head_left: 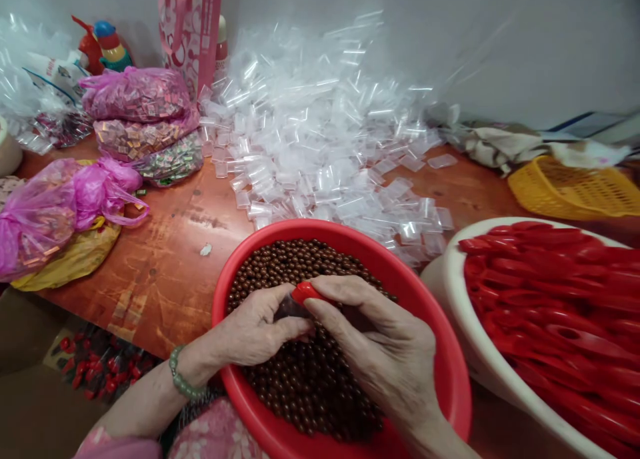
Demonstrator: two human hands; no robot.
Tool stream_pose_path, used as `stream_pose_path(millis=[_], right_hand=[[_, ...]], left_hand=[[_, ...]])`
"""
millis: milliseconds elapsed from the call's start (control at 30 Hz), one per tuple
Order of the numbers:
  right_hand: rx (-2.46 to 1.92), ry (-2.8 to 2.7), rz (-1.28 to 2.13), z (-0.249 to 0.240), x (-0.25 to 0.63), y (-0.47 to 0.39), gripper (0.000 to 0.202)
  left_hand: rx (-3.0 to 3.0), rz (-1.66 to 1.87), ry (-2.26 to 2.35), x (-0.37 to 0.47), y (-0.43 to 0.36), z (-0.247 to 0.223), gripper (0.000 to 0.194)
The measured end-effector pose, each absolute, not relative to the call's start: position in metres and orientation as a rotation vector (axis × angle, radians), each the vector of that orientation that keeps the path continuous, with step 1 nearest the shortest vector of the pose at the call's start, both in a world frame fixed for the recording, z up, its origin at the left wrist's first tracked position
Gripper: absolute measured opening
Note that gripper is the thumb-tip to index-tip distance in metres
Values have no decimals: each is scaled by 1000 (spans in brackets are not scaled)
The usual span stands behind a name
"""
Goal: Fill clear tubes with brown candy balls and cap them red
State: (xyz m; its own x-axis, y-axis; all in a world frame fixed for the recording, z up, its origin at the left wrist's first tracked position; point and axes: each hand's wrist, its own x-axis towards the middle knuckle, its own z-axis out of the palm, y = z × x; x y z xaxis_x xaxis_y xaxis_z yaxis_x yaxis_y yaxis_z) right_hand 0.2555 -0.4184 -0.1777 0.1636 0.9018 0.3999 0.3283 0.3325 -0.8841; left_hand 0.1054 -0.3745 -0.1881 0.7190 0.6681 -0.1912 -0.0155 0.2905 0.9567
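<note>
A red basin (453,379) holds a mass of small round brown balls (305,392). Over it, my left hand (260,326), with a green bead bracelet (183,376) at the wrist, grips a small clear container (289,306) between thumb and fingers. My right hand (380,339) pinches a shiny red piece (306,291) at the container's upper end, so the two hands nearly meet. My fingers partly cover the container, and what is inside it is hard to make out.
Behind the basin lies a heap of clear plastic containers (310,146). On the right, a white tub (453,272) holds red pieces (565,312), near a yellow basket (575,189). Pink bags (140,96) stand left. A box below holds red-topped items (107,366).
</note>
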Motion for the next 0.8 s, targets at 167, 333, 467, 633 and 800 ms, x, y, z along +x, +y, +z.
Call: stream_pose_path(millis=[167,333,467,633,800], right_hand=[[-1262,-1325,671,-179,257,-419,15],[-1243,-1343,701,-184,256,-422,17],[-1213,-1408,550,-192,254,-422,21],[-1301,-1305,672,-188,249,-420,5],[-1280,-1340,598,-195,249,-426,11]], left_hand=[[1462,443,773,103,-376,-187,19],[1352,465,712,104,-378,-189,14],[1130,428,649,106,-380,-189,15],[1455,418,781,104,-383,-184,15],[1353,409,725,104,-383,-189,13]])
